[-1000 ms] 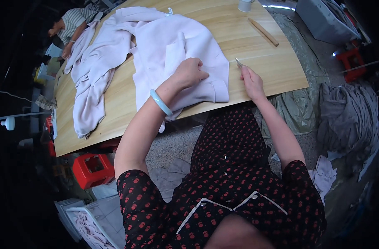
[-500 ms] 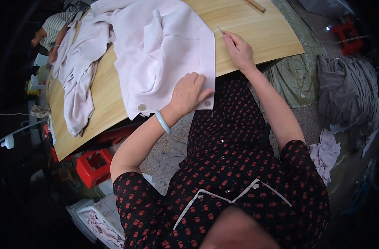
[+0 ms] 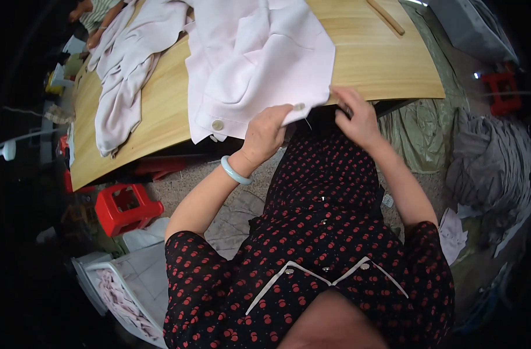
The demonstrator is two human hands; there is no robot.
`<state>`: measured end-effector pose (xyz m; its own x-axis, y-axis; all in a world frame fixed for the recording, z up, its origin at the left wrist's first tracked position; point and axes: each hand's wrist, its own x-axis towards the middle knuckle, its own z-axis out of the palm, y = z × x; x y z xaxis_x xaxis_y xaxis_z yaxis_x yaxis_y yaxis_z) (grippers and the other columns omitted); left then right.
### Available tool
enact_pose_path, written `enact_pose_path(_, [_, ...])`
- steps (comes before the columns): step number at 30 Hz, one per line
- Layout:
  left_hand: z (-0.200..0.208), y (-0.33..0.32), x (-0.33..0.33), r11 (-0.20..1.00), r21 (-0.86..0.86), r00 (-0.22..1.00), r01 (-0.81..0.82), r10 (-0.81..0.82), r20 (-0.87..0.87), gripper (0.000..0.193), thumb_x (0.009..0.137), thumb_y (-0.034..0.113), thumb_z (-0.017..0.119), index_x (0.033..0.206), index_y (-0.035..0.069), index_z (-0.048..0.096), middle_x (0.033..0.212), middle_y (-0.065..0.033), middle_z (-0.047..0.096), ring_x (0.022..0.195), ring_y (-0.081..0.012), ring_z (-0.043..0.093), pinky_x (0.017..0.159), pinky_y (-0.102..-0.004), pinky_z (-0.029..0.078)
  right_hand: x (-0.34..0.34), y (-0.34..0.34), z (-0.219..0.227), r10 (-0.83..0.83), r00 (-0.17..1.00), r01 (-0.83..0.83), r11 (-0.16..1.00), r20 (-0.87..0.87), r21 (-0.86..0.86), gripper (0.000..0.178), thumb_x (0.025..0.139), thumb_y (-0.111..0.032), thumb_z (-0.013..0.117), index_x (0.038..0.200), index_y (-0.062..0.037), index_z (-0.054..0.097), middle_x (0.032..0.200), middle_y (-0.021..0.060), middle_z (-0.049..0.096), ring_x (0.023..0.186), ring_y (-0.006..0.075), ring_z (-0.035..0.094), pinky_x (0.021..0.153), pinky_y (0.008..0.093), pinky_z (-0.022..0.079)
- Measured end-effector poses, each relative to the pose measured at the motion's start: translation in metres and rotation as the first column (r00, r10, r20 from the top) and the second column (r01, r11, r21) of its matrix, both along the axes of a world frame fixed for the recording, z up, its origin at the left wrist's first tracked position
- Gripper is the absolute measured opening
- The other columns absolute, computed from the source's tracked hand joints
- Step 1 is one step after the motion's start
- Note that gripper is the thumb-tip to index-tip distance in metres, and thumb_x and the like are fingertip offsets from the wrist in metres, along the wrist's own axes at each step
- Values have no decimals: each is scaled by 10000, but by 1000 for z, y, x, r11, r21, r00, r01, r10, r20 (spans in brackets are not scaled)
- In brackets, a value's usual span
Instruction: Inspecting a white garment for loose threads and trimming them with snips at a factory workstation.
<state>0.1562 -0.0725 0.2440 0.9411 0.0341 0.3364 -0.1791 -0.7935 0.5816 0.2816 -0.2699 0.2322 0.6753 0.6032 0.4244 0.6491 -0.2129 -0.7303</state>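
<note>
A pale pink ribbed knit garment [image 3: 248, 70] lies over the table's near edge. My left hand [image 3: 266, 135], with a pale bangle, grips its lower corner and lifts it beside a round button [image 3: 299, 107]. A second button [image 3: 217, 125] shows farther left on the same band. Below the raised corner, a short loose thread [image 3: 308, 123] hangs down. My right hand [image 3: 358, 121] is just right of that corner, fingers curled and slightly blurred. Whatever is in its fingers is hidden.
The wooden table [image 3: 387, 72] bears a wooden stick [image 3: 385, 17] at the far right and another pink garment [image 3: 123, 81] at left. Below stand a red stool [image 3: 126, 208] and a bin [image 3: 143, 270] of pink cloth. Another person's arm [image 3: 97, 36] is at far left.
My right hand has come left and nearer to the garment's corner; the thin metal tool in it no longer shows. My left hand has taken hold of the corner and lifted it.
</note>
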Motion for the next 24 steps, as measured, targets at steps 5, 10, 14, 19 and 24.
enact_pose_path(5, [39, -7, 9, 999, -32, 997, 31, -29, 76, 293, 694, -15, 545, 985, 19, 549, 818, -160, 587, 770, -330, 560, 691, -397, 448, -28, 22, 40, 83, 995, -77, 992, -51, 105, 414, 659, 79, 532, 1057, -31, 566, 1002, 81, 587, 858, 163, 588, 757, 235, 458])
enact_pose_path(10, [52, -2, -18, 921, 188, 861, -342, 228, 454, 637, 590, 69, 699, 1178, 44, 455, 1163, -226, 447, 1081, -376, 437, 903, -466, 340, 9, 30, 92, 119, 970, -55, 958, -214, 283, 177, 805, 38, 520, 964, -8, 583, 805, 10, 573, 685, 63, 490, 596, 209, 402])
enact_pose_path(14, [9, 36, -35, 661, -67, 560, -747, 681, 471, 952, 578, 211, 776, 1310, -19, 213, 1310, -245, 304, 1229, -401, 280, 984, -528, 224, 60, 34, 167, 101, 973, -1, 902, -208, 431, 105, 887, -130, 516, 865, -28, 528, 666, -33, 454, 570, 47, 380, 529, 199, 305])
enact_pose_path(19, [-9, 45, -34, 637, 90, 639, -766, 739, 212, 851, 612, 203, 738, 1295, 14, 267, 1287, -212, 347, 1219, -363, 313, 965, -540, 236, 119, 32, 222, 259, 944, -89, 797, -204, 598, 58, 903, -107, 485, 901, -66, 526, 765, -22, 505, 658, 48, 422, 597, 185, 323])
enact_pose_path(24, [-8, 66, -41, 659, 47, 638, -751, 705, 310, 483, 677, -75, 497, 1154, 1, 474, 1087, -194, 533, 1012, -335, 508, 873, -395, 377, 108, 51, 247, 149, 967, -3, 815, -204, 580, 85, 873, -170, 532, 869, -89, 559, 704, -33, 523, 587, 41, 436, 527, 187, 321])
